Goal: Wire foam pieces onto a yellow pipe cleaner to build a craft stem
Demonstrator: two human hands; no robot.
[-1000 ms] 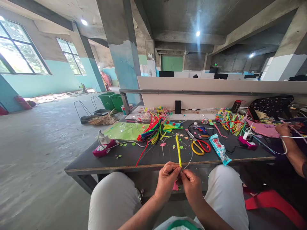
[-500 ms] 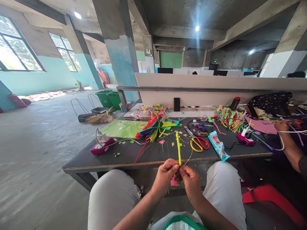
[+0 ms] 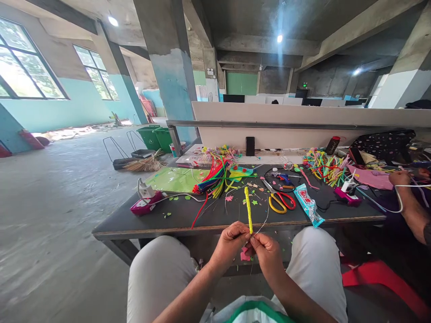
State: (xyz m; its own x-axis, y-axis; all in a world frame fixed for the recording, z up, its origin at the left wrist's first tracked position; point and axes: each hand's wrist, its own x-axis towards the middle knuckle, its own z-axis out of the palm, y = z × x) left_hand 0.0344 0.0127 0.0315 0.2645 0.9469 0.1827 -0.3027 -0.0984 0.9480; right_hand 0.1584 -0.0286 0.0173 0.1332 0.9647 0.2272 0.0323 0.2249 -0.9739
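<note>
A fuzzy yellow pipe cleaner stick (image 3: 248, 208) stands nearly upright in front of the table edge, its lower end between my fingertips. My left hand (image 3: 232, 244) pinches that lower end. Close against it, my right hand (image 3: 267, 253) is closed in a pinch at the same spot, where a thin pale wire or thread (image 3: 264, 222) runs up and to the right. The fingertips hide exactly how the thread meets the stick. Beyond the hands, scissors (image 3: 280, 201) with one yellow and one red handle lie on the dark table (image 3: 182, 220).
A bundle of coloured pipe cleaners (image 3: 215, 179) lies on the table near a green sheet (image 3: 171, 178). A blue wrapper (image 3: 308, 206) is right of the scissors. Magenta power strips (image 3: 146, 204) sit at both sides. A co-worker's hand (image 3: 400, 178) is at far right.
The camera view has shifted slightly. The yellow stick leans a little more to the left at its top; both hands keep their pinch at its lower end.
</note>
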